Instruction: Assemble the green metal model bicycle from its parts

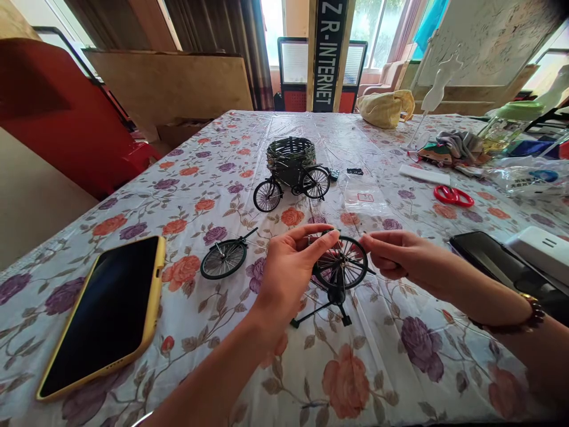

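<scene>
Phone [102,314] in a yellow case lies flat toward nine o'clock, with the held model frame [336,295] as the dial's centre; nearer, also at nine, a loose wheel [223,258] with its fork rests on the flowered cloth [200,356]; it looks light and stiff, its thin spokes easily bent, so the straight stem pointing to two o'clock seems the safest hold; next, the left hand [288,261] pinches the frame's assembly between thumb and fingers, at about eleven on its mounted wheel [341,259], though the exact part gripped is hidden; at eleven, a complete-looking bicycle [296,190] stands upright just before a dark woven basket [291,148]; the frame itself, low at the middle, is probably light, rigid and smooth enough to twist, best steadied by its thicker body rather than spokes or slender arms; the right hand [391,252] has thumb and forefinger pressed together beside the rim at two; whether they pinch something tiny, I cannot tell; farther out at two lie red scissors [452,196].
</scene>
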The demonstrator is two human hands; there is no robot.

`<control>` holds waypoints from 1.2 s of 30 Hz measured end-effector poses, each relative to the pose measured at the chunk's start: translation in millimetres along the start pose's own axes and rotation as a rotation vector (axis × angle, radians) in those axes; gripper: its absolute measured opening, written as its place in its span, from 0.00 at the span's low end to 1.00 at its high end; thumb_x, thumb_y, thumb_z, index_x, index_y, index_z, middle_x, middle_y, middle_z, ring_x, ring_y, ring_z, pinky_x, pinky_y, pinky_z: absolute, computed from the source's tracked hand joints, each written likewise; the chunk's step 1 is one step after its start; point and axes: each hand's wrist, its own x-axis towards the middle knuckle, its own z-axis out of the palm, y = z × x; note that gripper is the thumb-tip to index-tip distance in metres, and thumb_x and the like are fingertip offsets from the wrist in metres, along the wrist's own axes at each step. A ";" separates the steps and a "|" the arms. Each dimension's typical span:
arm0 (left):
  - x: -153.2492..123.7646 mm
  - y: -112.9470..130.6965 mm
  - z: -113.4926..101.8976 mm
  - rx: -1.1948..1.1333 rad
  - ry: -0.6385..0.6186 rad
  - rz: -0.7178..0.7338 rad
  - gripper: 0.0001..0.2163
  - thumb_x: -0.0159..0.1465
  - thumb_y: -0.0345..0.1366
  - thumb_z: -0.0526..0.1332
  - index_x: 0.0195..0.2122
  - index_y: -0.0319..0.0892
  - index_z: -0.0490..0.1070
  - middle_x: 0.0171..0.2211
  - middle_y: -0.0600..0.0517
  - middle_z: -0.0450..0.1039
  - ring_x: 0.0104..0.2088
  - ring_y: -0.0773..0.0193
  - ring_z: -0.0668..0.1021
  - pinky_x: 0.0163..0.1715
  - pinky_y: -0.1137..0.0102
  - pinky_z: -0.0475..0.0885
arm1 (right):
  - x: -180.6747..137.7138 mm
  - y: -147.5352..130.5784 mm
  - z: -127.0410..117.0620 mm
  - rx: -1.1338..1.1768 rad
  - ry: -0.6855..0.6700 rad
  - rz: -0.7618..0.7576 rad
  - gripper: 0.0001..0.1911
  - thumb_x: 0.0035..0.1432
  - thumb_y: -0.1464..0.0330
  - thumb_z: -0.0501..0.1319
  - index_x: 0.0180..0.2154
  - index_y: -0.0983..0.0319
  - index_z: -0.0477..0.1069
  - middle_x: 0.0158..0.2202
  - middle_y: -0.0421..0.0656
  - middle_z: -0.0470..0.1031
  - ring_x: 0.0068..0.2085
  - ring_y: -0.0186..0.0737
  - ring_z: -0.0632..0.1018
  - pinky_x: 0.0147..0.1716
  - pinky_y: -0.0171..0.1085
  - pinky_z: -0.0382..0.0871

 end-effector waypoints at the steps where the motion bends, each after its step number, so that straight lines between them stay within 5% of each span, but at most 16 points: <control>1: 2.3 -0.9 -2.3 -0.026 0.002 0.014 0.11 0.49 0.37 0.65 0.34 0.40 0.73 0.24 0.53 0.75 0.25 0.69 0.76 0.25 0.77 0.71 | 0.8 0.6 -1.4 -0.038 0.043 -0.019 0.16 0.51 0.55 0.58 0.29 0.62 0.67 0.19 0.33 0.50 0.19 0.25 0.51 0.17 0.31 0.42; 9: 14.3 7.9 -18.2 -0.145 0.125 0.160 0.10 0.48 0.35 0.66 0.31 0.39 0.73 0.27 0.53 0.75 0.25 0.71 0.76 0.27 0.77 0.71 | 3.6 3.2 -3.2 -0.741 0.295 -0.318 0.16 0.54 0.57 0.55 0.26 0.62 0.70 0.19 0.36 0.58 0.21 0.28 0.57 0.20 0.33 0.49; 16: 21.6 24.5 -33.1 -0.214 0.329 0.220 0.06 0.46 0.31 0.67 0.27 0.42 0.74 0.24 0.55 0.75 0.24 0.69 0.76 0.28 0.73 0.73 | 12.1 4.1 -3.7 -0.964 0.379 -0.435 0.11 0.54 0.62 0.55 0.30 0.60 0.73 0.28 0.41 0.71 0.23 0.29 0.64 0.25 0.34 0.55; 27: 28.6 22.8 -43.1 -0.266 0.391 0.230 0.08 0.43 0.31 0.67 0.26 0.39 0.74 0.23 0.56 0.74 0.24 0.71 0.75 0.28 0.75 0.72 | 27.5 2.3 36.3 -0.993 0.128 -0.657 0.10 0.56 0.65 0.55 0.31 0.62 0.73 0.32 0.42 0.70 0.30 0.30 0.69 0.32 0.32 0.61; 36: 28.8 18.6 -45.0 -0.265 0.348 0.254 0.10 0.43 0.35 0.68 0.27 0.39 0.73 0.22 0.56 0.74 0.23 0.71 0.75 0.27 0.75 0.71 | 46.6 1.4 66.2 -1.109 0.095 -0.635 0.08 0.55 0.68 0.55 0.33 0.61 0.73 0.36 0.44 0.71 0.32 0.34 0.71 0.31 0.34 0.61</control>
